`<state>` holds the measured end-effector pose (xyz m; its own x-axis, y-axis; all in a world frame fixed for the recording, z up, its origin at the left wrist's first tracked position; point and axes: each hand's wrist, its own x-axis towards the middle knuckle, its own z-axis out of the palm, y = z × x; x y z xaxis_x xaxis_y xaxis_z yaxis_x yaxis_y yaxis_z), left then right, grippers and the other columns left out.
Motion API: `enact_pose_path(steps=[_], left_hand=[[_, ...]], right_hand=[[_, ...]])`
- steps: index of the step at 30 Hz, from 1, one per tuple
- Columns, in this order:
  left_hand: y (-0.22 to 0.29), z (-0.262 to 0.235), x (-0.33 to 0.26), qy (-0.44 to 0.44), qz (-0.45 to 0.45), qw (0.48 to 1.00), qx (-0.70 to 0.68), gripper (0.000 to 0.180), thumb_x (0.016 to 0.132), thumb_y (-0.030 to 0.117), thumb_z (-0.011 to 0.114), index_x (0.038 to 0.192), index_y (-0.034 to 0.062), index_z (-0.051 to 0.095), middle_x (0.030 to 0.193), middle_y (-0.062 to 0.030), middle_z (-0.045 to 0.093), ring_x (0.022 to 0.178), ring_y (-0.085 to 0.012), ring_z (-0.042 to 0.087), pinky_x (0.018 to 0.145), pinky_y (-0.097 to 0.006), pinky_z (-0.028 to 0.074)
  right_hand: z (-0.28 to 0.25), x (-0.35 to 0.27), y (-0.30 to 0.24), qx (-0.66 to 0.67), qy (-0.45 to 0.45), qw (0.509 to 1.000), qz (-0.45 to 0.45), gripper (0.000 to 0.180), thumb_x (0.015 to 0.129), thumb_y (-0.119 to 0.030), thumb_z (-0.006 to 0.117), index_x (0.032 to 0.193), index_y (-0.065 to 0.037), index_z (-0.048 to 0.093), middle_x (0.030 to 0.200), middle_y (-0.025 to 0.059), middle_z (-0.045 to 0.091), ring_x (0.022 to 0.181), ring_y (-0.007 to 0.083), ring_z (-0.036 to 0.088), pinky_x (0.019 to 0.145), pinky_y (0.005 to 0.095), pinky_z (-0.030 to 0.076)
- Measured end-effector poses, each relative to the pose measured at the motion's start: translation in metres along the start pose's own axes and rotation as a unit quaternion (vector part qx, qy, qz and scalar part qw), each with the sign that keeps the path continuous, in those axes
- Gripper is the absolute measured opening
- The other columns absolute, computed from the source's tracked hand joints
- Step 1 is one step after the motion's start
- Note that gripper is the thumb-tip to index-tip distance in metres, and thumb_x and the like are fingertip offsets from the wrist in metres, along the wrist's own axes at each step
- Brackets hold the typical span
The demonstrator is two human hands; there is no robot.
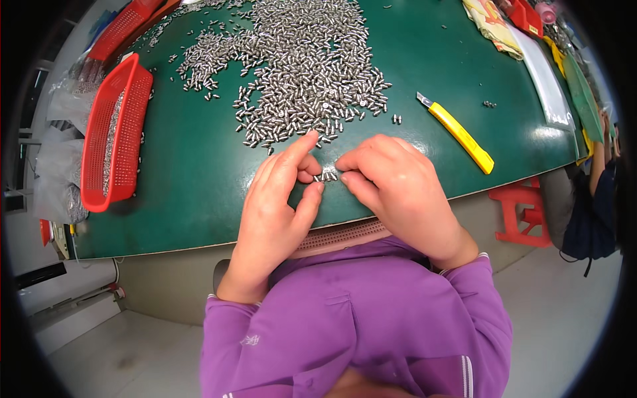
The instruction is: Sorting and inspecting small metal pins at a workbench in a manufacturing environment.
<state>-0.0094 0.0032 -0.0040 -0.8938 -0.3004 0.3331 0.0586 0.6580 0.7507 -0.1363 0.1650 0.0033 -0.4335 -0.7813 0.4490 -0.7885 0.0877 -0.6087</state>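
A short row of small silver metal pins with tapered ends [326, 177] sits between my hands near the table's front edge. My left hand [275, 192] pinches the left end of the row with the thumb and curled fingers, while its index finger points forward toward the pile. At the right end, my right hand [401, 186] closes its thumb and index finger beside the pins. Just beyond my fingertips spreads a large heap of the same metal pins [305, 66]. A few loose pins [397, 119] lie to its right.
On the green table [192, 172], a yellow box cutter [462, 137] lies at right with its blade showing. A red perforated basket [126, 142] holding small metal pieces stands at left, beside plastic bags [63, 176]. A clear plastic strip [544, 79] lies far right. A red stool [524, 215] stands below.
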Motion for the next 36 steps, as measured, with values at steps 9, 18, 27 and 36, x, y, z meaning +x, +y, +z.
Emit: enact_pose_path(steps=[9,18,27,36], left_hand=[[0.0021,-0.0001,0.0004,0.001,-0.008,1.0,-0.004,0.068,0.079,-0.009,0.072,0.144,0.0065,0.058,0.099,-0.0029,0.068,0.092,-0.0148,0.063,0.084,-0.03,0.052],[0.0009,0.0005,-0.0009,0.01,-0.028,0.999,-0.025,0.06,0.084,-0.009,0.07,0.142,0.0036,0.06,0.1,-0.0038,0.071,0.091,-0.0117,0.064,0.084,-0.028,0.052],[0.0023,0.0015,0.0007,0.022,-0.026,0.999,-0.018,0.052,0.09,-0.01,0.062,0.14,0.002,0.061,0.1,-0.0051,0.071,0.09,-0.0121,0.065,0.084,-0.027,0.052],[0.0017,0.0019,0.0004,0.023,-0.02,0.999,-0.017,0.055,0.088,-0.012,0.058,0.142,0.0015,0.058,0.098,-0.0064,0.07,0.089,-0.0135,0.065,0.083,-0.028,0.053]], right_hand=[[0.0013,0.0024,0.0042,0.027,-0.018,0.999,0.003,0.019,0.081,-0.004,0.075,0.098,-0.004,0.066,0.092,0.0112,0.064,0.086,0.0346,0.063,0.075,0.0453,0.052],[-0.0011,0.0019,0.0046,0.04,-0.018,0.999,0.008,0.02,0.084,-0.005,0.074,0.103,-0.004,0.068,0.094,0.0124,0.068,0.086,0.0357,0.065,0.077,0.045,0.052],[-0.0043,0.0026,-0.0019,0.004,-0.019,1.0,0.003,0.017,0.083,-0.002,0.072,0.099,-0.005,0.066,0.09,0.0122,0.061,0.085,0.0352,0.061,0.075,0.0455,0.051],[-0.0044,0.0026,0.002,-0.025,-0.017,0.999,0.009,0.018,0.081,-0.005,0.077,0.091,-0.005,0.063,0.086,0.0097,0.059,0.082,0.0327,0.059,0.073,0.0429,0.049]])
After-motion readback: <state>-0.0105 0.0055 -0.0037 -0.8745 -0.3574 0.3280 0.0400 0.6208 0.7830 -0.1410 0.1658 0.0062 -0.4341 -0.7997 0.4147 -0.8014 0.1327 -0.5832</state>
